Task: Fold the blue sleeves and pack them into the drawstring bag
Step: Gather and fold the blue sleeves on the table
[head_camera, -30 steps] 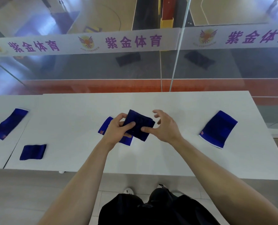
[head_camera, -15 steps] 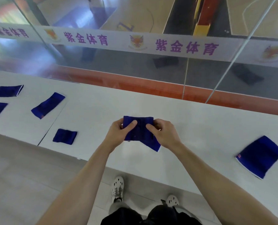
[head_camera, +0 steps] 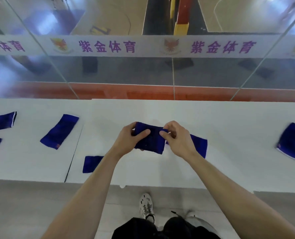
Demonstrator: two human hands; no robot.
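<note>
Now, in the head view, both hands meet over the middle of the white desk (head_camera: 160, 169) and share one dark blue fabric piece (head_camera: 149, 141), held just above the surface; whether it is a folded sleeve or the drawstring bag I cannot tell. Its long axis runs from 9 to 3 o'clock, so each hand has one short end: the left hand (head_camera: 128, 141) pinches the 9 o'clock end with its thumb pressed on top, and the right hand (head_camera: 176, 139) pinches the 3 o'clock end, fingers (head_camera: 164, 133) curled in tight. Neither hand is nearer; the piece lies between them. Another blue sleeve (head_camera: 199, 145) lies flat on the desk just past the right hand toward 3 o'clock, partly hidden by the wrist, so the right hand would likely reach it first. More sleeves lie apart: one (head_camera: 59, 131) at 9 o'clock, a small folded one (head_camera: 91, 163) at 8 o'clock, one (head_camera: 293, 142) far toward 3 o'clock. Compared with half a second ago, the camera has swung back rightward, the held piece is still gripped by both hands, and the sleeve beside the right wrist now shows clearly.
</note>
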